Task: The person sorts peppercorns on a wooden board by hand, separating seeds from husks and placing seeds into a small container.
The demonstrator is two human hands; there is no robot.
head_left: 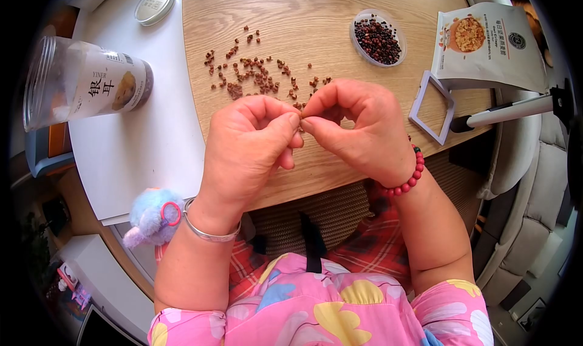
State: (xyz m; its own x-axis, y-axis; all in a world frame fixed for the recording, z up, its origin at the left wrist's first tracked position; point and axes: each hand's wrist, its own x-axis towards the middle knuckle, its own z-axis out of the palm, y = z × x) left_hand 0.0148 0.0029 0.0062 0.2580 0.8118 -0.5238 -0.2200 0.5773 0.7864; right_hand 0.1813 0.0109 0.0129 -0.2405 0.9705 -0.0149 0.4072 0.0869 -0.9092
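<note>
Both hands meet over the near part of the wooden table, fingertips touching. My left hand (252,142) is closed in a pinch, thumb against the bent index finger. My right hand (364,127) pinches at the same spot from the other side. Whatever lies between the fingertips is tiny and mostly hidden; a small brownish bit shows there. Just beyond the hands, small reddish-brown husks or peppercorns (258,76) are scattered on the table. A clear round dish (378,37) of dark red and black seeds stands farther back, to the right.
A large clear jar (91,84) with a label stands at the left, near a round lid (154,6). At the right are a white printed bag (486,45), a pale angular frame (432,108) and a grey pole (510,111). A fluffy toy (155,215) hangs near the left forearm.
</note>
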